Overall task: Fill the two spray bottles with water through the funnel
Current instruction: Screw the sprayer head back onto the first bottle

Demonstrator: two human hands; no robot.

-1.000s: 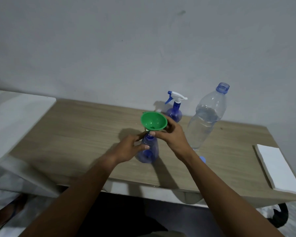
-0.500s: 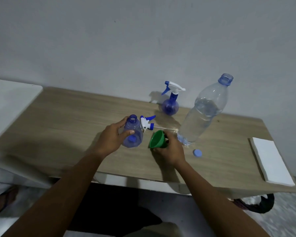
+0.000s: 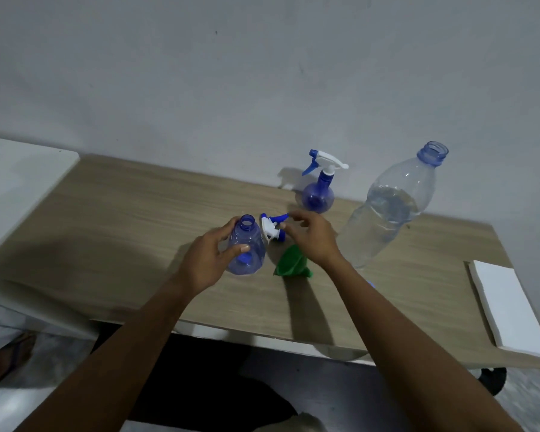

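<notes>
My left hand (image 3: 208, 260) grips an uncapped blue spray bottle (image 3: 247, 255) that stands on the wooden table (image 3: 131, 219). Its white-and-blue spray head (image 3: 270, 230) lies on the table just right of the bottle. My right hand (image 3: 314, 240) hovers over that head with fingers spread, the fingertips at its blue nozzle. A green funnel (image 3: 292, 263) lies on its side below my right wrist. The second spray bottle (image 3: 318, 196), with its head on, stands near the wall. A large clear water bottle (image 3: 387, 210), partly filled and uncapped, stands to the right.
A white rectangular pad (image 3: 508, 307) lies at the table's right end. A white surface (image 3: 13, 182) adjoins the table on the left. A small blue cap (image 3: 370, 283) peeks out behind my right forearm. The wall runs close behind the bottles.
My right hand lifted the funnel off the bottle, laid it on the table, let go and moved to the spray head. My left hand kept hold of the bottle.
</notes>
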